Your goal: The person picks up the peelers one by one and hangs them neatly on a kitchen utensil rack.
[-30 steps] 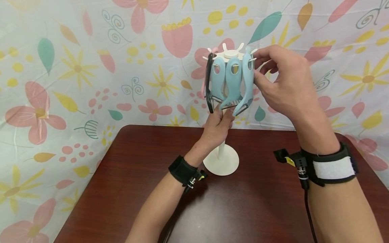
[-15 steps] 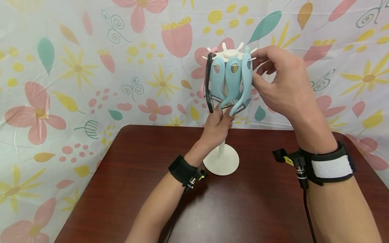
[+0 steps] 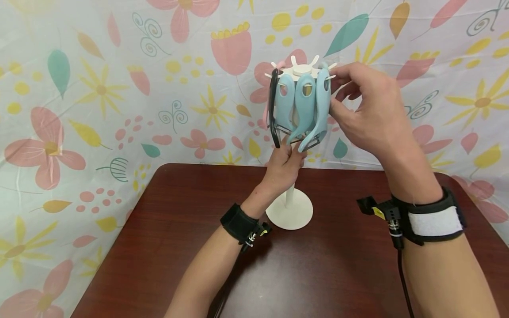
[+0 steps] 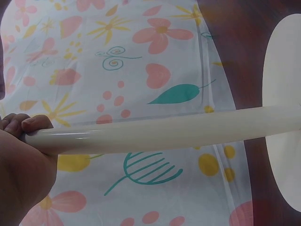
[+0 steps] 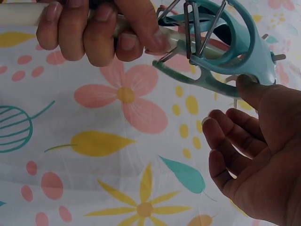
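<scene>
A white stand point(image 3: 302, 69) with spoke-like hooks on top carries several Y-shaped peelers. My left hand point(image 3: 284, 165) grips its post point(image 4: 160, 134) just under the hanging blades. On the front and right hooks hang light blue peelers, one front peeler point(image 3: 305, 99) in the middle. At the right side, my right hand point(image 3: 375, 104) has its thumb against the handle of the rightmost light blue peeler point(image 3: 322, 106). Seen from the right wrist, that thumb point(image 5: 251, 89) touches near the handle's end, while the other fingers stay loosely bent, apart from it. A black peeler point(image 3: 273, 108) hangs at the left.
The stand's round white base point(image 3: 290, 216) rests on a dark red-brown table point(image 3: 191, 198). A pink peeler point(image 3: 266, 115) is mostly hidden behind the black one. Behind the table hangs a flower-patterned cloth point(image 3: 191, 75). A cable point(image 3: 405, 282) runs from the right wristband.
The lower end of the rightmost light blue peeler has swung left, closer to its neighbour. My right hand has shifted slightly left with it; the left hand has kept its hold on the post.
</scene>
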`<state>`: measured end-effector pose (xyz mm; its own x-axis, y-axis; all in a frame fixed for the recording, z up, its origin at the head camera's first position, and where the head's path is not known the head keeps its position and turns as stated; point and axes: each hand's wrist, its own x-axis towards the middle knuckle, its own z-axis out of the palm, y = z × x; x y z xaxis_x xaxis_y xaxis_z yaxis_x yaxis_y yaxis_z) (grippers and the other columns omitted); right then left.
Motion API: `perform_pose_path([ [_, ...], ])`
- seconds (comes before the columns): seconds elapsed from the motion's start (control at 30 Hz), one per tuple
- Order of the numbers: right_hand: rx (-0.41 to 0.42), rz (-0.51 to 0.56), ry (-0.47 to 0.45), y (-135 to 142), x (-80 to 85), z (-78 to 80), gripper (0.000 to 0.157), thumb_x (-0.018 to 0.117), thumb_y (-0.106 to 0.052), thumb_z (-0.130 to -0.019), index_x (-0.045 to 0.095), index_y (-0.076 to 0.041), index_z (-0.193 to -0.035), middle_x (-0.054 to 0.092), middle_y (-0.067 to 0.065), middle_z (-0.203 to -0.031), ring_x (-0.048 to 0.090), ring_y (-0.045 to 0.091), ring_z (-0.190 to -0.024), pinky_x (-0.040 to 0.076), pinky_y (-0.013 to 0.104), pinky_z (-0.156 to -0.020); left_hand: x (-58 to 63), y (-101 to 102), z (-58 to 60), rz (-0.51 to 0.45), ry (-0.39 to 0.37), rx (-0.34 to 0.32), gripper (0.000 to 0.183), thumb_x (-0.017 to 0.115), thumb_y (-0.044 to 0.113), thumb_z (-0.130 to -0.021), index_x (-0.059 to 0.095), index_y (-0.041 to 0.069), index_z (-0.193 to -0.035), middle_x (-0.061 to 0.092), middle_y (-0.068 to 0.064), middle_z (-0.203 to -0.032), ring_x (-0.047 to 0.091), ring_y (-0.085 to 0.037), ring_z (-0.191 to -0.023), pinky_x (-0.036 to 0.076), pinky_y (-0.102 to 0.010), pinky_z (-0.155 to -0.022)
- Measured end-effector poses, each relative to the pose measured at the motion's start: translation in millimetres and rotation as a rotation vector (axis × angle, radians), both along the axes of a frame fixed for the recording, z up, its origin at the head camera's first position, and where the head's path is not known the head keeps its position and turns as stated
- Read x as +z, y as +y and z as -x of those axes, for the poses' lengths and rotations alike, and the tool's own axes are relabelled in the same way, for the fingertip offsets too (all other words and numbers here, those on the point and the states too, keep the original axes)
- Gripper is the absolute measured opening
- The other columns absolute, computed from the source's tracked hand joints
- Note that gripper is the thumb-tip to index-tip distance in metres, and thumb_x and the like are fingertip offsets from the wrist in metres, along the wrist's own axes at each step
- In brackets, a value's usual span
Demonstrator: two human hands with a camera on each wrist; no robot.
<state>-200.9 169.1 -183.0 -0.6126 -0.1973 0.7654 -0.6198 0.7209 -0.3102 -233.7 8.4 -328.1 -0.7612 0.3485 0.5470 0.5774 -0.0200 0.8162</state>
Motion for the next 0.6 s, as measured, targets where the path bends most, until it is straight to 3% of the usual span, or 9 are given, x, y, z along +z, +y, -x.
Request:
perform_pose_path([
  [0.13, -0.01, -0.013, 0.006, 2.2, -1.6, -1.8, 0.031, 0.069, -0.013, -0.088, 0.066, -0.005, -0.118, 0.068, 0.002, -0.099, 0.055, -0.001, -0.078, 0.041, 0.016, -0.078, -2.1, -0.6, 1.3, 0.016, -0.016, 0.016, 0.032, 0.037, 0.024, -0.108, 0.035, 0.005, -0.134, 0.04, -0.006, -0.058, 0.028, -0.02, -0.047, 0.027, -0.028, -0.048],
  [0.4, -0.032, -0.026, -0.023, 12.7, -12.5, -6.6, 0.033, 0.072, -0.018, -0.087, 0.066, -0.003, -0.116, 0.068, 0.006, -0.1, 0.061, 0.015, -0.08, 0.039, 0.018, -0.076, -4.2, -0.6, 2.0, -0.023, 0.039, -0.019, 0.031, 0.036, 0.027, -0.108, 0.037, 0.008, -0.133, 0.036, -0.008, -0.056, 0.027, -0.02, -0.047, 0.026, -0.029, -0.046],
  [0.6, -0.049, -0.045, -0.054, 26.1, -28.6, -12.5, 0.031, 0.07, -0.021, -0.09, 0.067, -0.003, -0.115, 0.066, 0.006, -0.101, 0.06, 0.02, -0.084, 0.042, 0.03, -0.074, -4.0, -1.2, 2.0, -0.018, 0.021, -0.021, 0.033, 0.035, 0.029, -0.108, 0.036, 0.01, -0.135, 0.035, -0.007, -0.055, 0.025, -0.019, -0.046, 0.025, -0.028, -0.046],
])
